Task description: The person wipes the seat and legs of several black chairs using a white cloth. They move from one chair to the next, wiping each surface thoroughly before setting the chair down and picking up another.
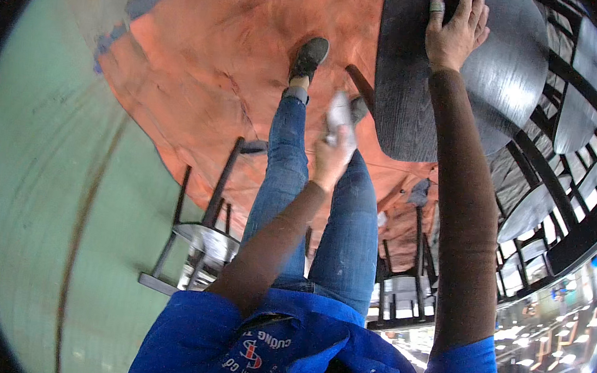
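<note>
My right hand lies flat with its fingers apart on the black, wood-grained seat of a chair at the upper right. A pale green wrap is round its thumb. Lower and to the left, my left hand is closed around a whitish-grey thing, too smeared by motion to name. That hand is in front of my legs, apart from the seat. A dark chair leg slants out from beneath the seat's left edge.
An orange sheet covers the floor under my feet, beside green floor. More black chairs crowd the right side. Another dark chair stands near my left arm, and one more by my right arm.
</note>
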The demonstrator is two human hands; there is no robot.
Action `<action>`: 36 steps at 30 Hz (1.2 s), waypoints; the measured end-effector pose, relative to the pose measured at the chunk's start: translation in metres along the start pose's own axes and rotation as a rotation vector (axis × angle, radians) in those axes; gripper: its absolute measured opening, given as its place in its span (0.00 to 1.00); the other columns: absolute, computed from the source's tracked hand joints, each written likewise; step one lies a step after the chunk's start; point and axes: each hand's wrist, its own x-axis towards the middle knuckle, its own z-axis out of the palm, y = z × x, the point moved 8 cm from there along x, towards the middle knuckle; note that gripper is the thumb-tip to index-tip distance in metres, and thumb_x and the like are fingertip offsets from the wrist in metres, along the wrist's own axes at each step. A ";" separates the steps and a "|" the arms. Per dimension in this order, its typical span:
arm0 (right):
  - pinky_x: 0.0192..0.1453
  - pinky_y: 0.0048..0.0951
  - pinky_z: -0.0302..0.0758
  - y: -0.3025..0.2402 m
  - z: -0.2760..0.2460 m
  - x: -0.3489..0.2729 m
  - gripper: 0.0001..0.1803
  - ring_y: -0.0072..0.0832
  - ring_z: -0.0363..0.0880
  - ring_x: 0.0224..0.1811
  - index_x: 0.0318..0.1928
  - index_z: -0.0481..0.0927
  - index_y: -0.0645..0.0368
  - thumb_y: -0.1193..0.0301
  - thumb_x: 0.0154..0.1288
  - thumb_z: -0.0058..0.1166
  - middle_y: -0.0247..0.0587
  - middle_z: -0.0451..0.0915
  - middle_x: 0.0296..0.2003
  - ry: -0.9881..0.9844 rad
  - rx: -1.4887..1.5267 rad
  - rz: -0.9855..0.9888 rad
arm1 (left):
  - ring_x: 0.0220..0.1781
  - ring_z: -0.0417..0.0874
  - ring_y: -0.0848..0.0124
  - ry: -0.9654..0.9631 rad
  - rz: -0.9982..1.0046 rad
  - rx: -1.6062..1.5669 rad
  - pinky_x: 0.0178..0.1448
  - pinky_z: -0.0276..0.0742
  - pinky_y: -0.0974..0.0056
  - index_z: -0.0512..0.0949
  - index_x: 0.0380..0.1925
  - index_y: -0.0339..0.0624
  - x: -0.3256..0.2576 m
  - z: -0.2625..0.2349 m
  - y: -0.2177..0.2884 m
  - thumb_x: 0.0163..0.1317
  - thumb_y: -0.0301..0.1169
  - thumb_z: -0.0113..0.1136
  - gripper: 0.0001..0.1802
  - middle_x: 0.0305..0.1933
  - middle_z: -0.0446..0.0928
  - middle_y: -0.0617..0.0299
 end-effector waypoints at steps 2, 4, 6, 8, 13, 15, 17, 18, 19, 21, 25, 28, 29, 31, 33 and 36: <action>0.77 0.52 0.44 -0.003 0.016 -0.005 0.34 0.43 0.50 0.76 0.69 0.63 0.62 0.58 0.65 0.46 0.49 0.59 0.71 0.021 -0.132 -0.018 | 0.31 0.75 0.76 0.037 -0.002 0.162 0.34 0.71 0.64 0.76 0.41 0.36 -0.022 0.040 -0.023 0.70 0.41 0.56 0.17 0.29 0.76 0.65; 0.76 0.53 0.44 0.003 0.021 -0.009 0.33 0.45 0.50 0.76 0.69 0.62 0.55 0.47 0.73 0.39 0.49 0.57 0.72 0.016 -0.012 0.004 | 0.28 0.71 0.79 0.055 0.024 -0.159 0.32 0.69 0.67 0.76 0.38 0.37 -0.058 0.074 -0.030 0.72 0.37 0.53 0.13 0.25 0.72 0.68; 0.74 0.59 0.44 0.009 0.027 -0.010 0.36 0.48 0.47 0.76 0.70 0.59 0.57 0.48 0.71 0.39 0.52 0.54 0.72 -0.072 -0.023 -0.029 | 0.29 0.71 0.81 0.207 0.027 -0.273 0.33 0.69 0.68 0.76 0.46 0.36 -0.079 0.085 -0.030 0.73 0.35 0.52 0.14 0.26 0.72 0.67; 0.75 0.59 0.42 0.012 0.025 -0.006 0.35 0.48 0.45 0.77 0.70 0.58 0.59 0.49 0.71 0.38 0.54 0.53 0.73 -0.086 -0.016 -0.080 | 0.41 0.69 0.75 0.170 0.111 -0.297 0.43 0.67 0.66 0.71 0.59 0.38 -0.078 0.096 -0.009 0.73 0.32 0.49 0.18 0.38 0.71 0.62; 0.77 0.52 0.41 0.017 0.034 0.001 0.37 0.47 0.44 0.77 0.72 0.55 0.62 0.50 0.72 0.36 0.55 0.49 0.74 -0.177 -0.078 -0.016 | 0.78 0.56 0.59 0.103 0.266 -0.273 0.78 0.54 0.58 0.60 0.71 0.44 -0.005 0.088 0.040 0.67 0.16 0.45 0.32 0.76 0.57 0.53; 0.77 0.52 0.41 0.015 0.036 0.000 0.38 0.47 0.44 0.77 0.72 0.55 0.62 0.50 0.72 0.35 0.56 0.48 0.75 -0.210 -0.084 0.031 | 0.78 0.54 0.60 0.059 0.313 -0.264 0.79 0.53 0.59 0.60 0.71 0.44 -0.005 0.082 0.047 0.66 0.14 0.45 0.33 0.77 0.55 0.54; 0.77 0.51 0.41 0.012 0.033 0.000 0.38 0.47 0.44 0.77 0.73 0.55 0.61 0.49 0.72 0.34 0.56 0.47 0.75 -0.190 -0.061 0.038 | 0.78 0.54 0.61 0.055 0.349 -0.214 0.79 0.52 0.60 0.60 0.71 0.45 -0.025 0.075 0.049 0.65 0.13 0.45 0.34 0.77 0.55 0.55; 0.77 0.50 0.41 0.014 0.033 0.000 0.38 0.48 0.44 0.77 0.73 0.54 0.60 0.48 0.73 0.33 0.56 0.47 0.75 -0.206 -0.080 0.065 | 0.78 0.54 0.61 0.053 0.323 -0.212 0.79 0.53 0.60 0.60 0.71 0.45 -0.035 0.073 0.048 0.65 0.12 0.45 0.34 0.77 0.54 0.55; 0.77 0.51 0.41 0.013 0.033 0.000 0.38 0.48 0.44 0.77 0.74 0.53 0.60 0.48 0.73 0.33 0.56 0.47 0.75 -0.212 -0.100 0.045 | 0.78 0.54 0.62 0.051 0.285 -0.206 0.79 0.53 0.61 0.60 0.72 0.45 -0.044 0.072 0.048 0.65 0.12 0.45 0.34 0.77 0.54 0.55; 0.76 0.52 0.41 0.015 0.033 0.000 0.38 0.49 0.44 0.77 0.74 0.53 0.60 0.49 0.73 0.33 0.56 0.47 0.75 -0.219 -0.117 0.035 | 0.77 0.57 0.60 0.034 0.107 -0.320 0.77 0.57 0.62 0.61 0.71 0.45 -0.042 0.075 0.048 0.65 0.12 0.44 0.34 0.77 0.54 0.55; 0.76 0.53 0.41 0.019 0.035 0.000 0.38 0.49 0.44 0.77 0.73 0.53 0.60 0.49 0.73 0.33 0.55 0.46 0.75 -0.226 -0.125 0.042 | 0.75 0.61 0.57 -0.041 0.411 -0.070 0.74 0.63 0.63 0.60 0.71 0.45 0.036 0.079 0.115 0.66 0.13 0.44 0.33 0.76 0.54 0.52; 0.76 0.54 0.41 0.016 0.036 -0.001 0.37 0.50 0.44 0.77 0.73 0.54 0.61 0.49 0.73 0.33 0.55 0.46 0.75 -0.221 -0.128 0.033 | 0.73 0.64 0.56 -0.113 0.394 -0.070 0.72 0.67 0.62 0.59 0.71 0.45 0.055 0.085 0.117 0.67 0.15 0.45 0.32 0.76 0.56 0.51; 0.76 0.54 0.41 0.015 0.035 -0.002 0.37 0.50 0.44 0.77 0.73 0.54 0.61 0.49 0.73 0.33 0.55 0.46 0.75 -0.222 -0.127 0.032 | 0.73 0.64 0.56 -0.045 0.456 -0.078 0.72 0.67 0.62 0.59 0.71 0.45 0.038 0.077 0.113 0.67 0.16 0.45 0.32 0.75 0.57 0.50; 0.76 0.55 0.40 0.011 0.033 -0.002 0.37 0.50 0.43 0.77 0.73 0.54 0.61 0.50 0.73 0.33 0.54 0.46 0.75 -0.212 -0.095 0.029 | 0.73 0.65 0.57 -0.006 0.410 -0.137 0.72 0.67 0.61 0.60 0.71 0.44 -0.010 0.063 0.080 0.67 0.16 0.46 0.32 0.75 0.58 0.50; 0.76 0.55 0.40 0.011 0.034 -0.002 0.37 0.50 0.43 0.77 0.73 0.53 0.61 0.49 0.73 0.33 0.54 0.46 0.75 -0.234 -0.109 0.057 | 0.73 0.65 0.58 -0.048 0.222 -0.153 0.72 0.66 0.61 0.60 0.71 0.43 -0.039 0.066 0.042 0.66 0.15 0.45 0.32 0.75 0.59 0.49; 0.76 0.54 0.40 0.010 0.032 -0.001 0.37 0.50 0.43 0.77 0.73 0.53 0.61 0.50 0.73 0.34 0.53 0.46 0.75 -0.230 -0.107 0.055 | 0.73 0.65 0.57 -0.026 0.203 -0.108 0.73 0.65 0.60 0.61 0.70 0.41 -0.026 0.070 0.045 0.66 0.14 0.45 0.32 0.74 0.60 0.49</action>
